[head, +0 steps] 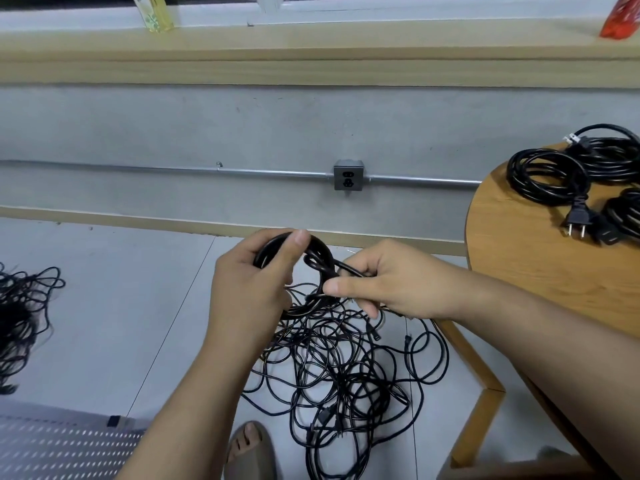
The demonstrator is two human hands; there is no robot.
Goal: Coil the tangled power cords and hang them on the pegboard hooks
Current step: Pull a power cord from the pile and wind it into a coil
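Wall (207,126) of grey concrete fills the upper half of the view, under a long wooden sill (311,60). Below it lies a pale tiled floor (114,306). A round wooden bench (519,265) stands at the right, its edge reaching past the frame. A perforated pegboard (59,448) shows in the lower left corner. On the floor between the pegboard and the bench sprawls a large tangle (339,375) of thin black cords, directly below the hands; a second heap (20,313) lies at the left edge, well apart from it. On the bench rest finished bundles (554,168) of black cord, touching one another. The left hand (252,289) is closed round a small coil (322,254) held in the air above the tangle, thumb laid over the top of the loops. The right hand (391,285), just beside it, pinches a strand of the same cord between thumb and curled fingers, where it leaves the coil. Loose cord drops from both hands into the tangle. A foot (249,445) in a sandal stands by the tangle's near edge. A metal socket (348,175) sits on the wall, fed by a thin pipe (173,169). A two-pin plug (576,218) lies on the bench at the bundles' near side.
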